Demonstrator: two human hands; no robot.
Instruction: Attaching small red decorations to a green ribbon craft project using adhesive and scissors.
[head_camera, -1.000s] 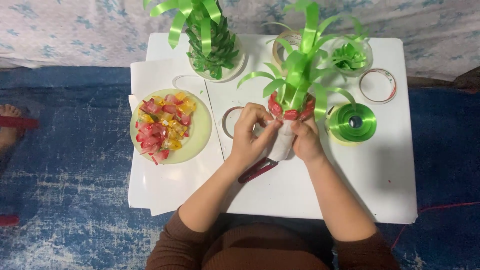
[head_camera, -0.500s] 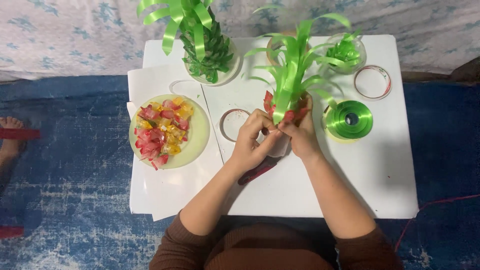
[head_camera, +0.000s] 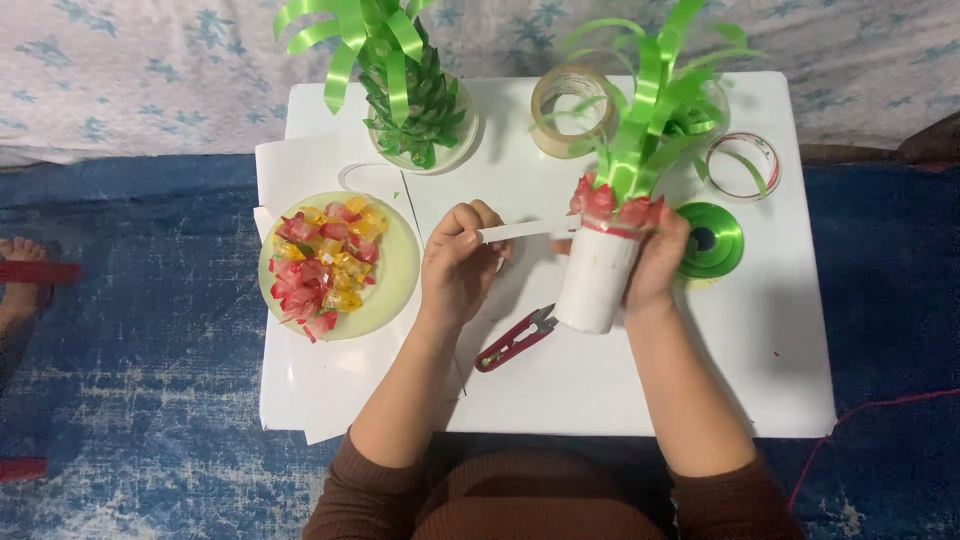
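Note:
My right hand (head_camera: 655, 262) grips a white cylinder (head_camera: 597, 280) that has a ring of red folded pieces and green ribbon leaves (head_camera: 650, 95) at its top. My left hand (head_camera: 458, 262) pinches the end of a thin white strip (head_camera: 525, 230) that stretches across to the cylinder's upper edge. Red thread snips (head_camera: 515, 339) lie on the white table (head_camera: 740, 350) just below both hands.
A pale green plate (head_camera: 395, 268) of red and yellow folded pieces sits left of my left hand. A finished green ribbon pineapple (head_camera: 410, 95) stands at the back. Tape rolls (head_camera: 562, 100), a green ribbon spool (head_camera: 715, 238) and a ring (head_camera: 745, 165) lie behind and right.
My left hand has pulled away from the cylinder to the left, drawing the white strip out. The cylinder now stands free in my right hand. The camera has moved closer.

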